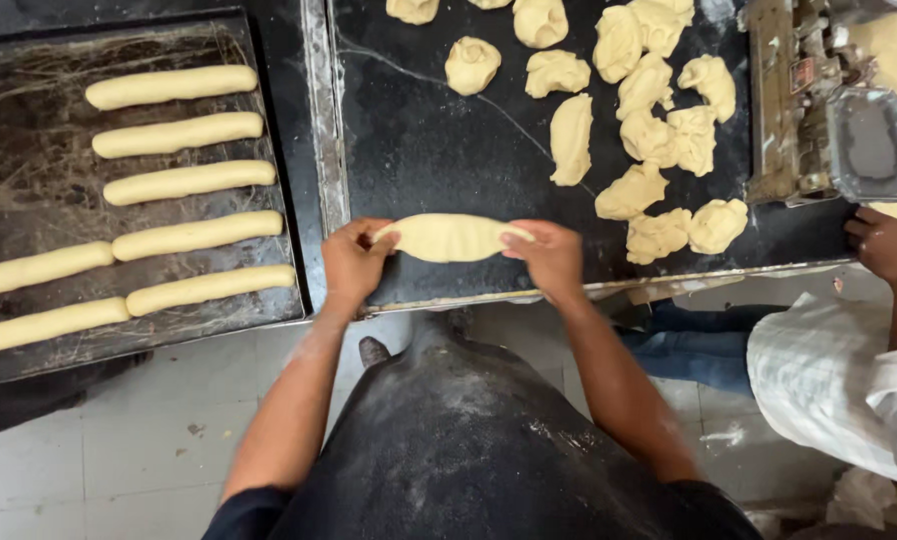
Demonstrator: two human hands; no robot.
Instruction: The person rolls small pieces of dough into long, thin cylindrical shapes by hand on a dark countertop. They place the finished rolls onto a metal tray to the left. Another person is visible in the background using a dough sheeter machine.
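My flour-dusted dark apron (469,440) fills the bottom of the view, and my 2 forearms reach past it to the near edge of the black counter (419,140). My left hand (354,262) and right hand (549,258) each pinch 1 end of an oblong dough piece (449,237), fingers curled over the top and thumbs underneath, so both hands are closed on it. The dough sits right at the counter's near edge, roughly at its middle; whether it rests on the surface or is lifted just off it I cannot tell.

It looks soft and pale, light in the hand, a little tacky, and ready to stretch or sag in the middle if I carry it by the tips alone. I judge the ends are the right place to hold while lengthening it, but a palm under the centre would suit any lifting.

Towards the counter's far right lie about 14 rough dough lumps (659,120), some touching each other. At the right edge stands a worn metal machine (819,110) with a clear tray, and another person's hand (884,245) rests beside it, their pale checked sleeve (839,380) below. Left of the counter, a dark baking tray (29,60) carries 7 long rolled dough sticks (184,133), laid crosswise and just apart.
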